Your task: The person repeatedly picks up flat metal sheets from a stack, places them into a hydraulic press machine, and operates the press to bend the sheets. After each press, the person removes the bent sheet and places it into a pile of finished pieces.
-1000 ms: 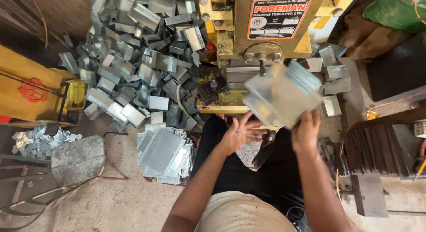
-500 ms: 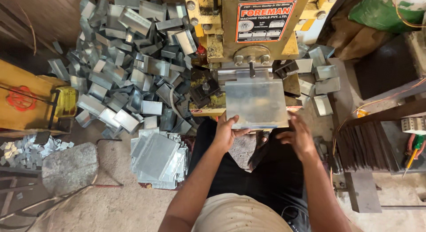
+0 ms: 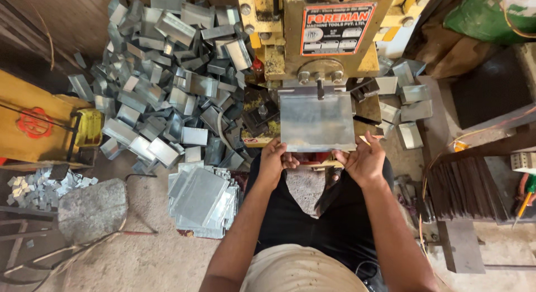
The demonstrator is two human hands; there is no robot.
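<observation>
A flat grey metal sheet (image 3: 316, 121) lies on the bed of a yellow press machine (image 3: 279, 43), under its ram. My left hand (image 3: 276, 161) grips the sheet's near left corner. My right hand (image 3: 364, 159) holds its near right corner. Both thumbs rest at the sheet's front edge.
A big heap of bent grey metal pieces (image 3: 167, 80) fills the floor left of the machine. A stack of flat sheets (image 3: 204, 200) lies by my left knee. A few bent pieces (image 3: 410, 110) sit right of the press. A stone block (image 3: 92, 208) and small scrap cuttings (image 3: 39, 188) lie far left.
The sheet was tilted in the air in front of the machine. It came down flat and slid under the ram, with both hands moving to its near corners.
</observation>
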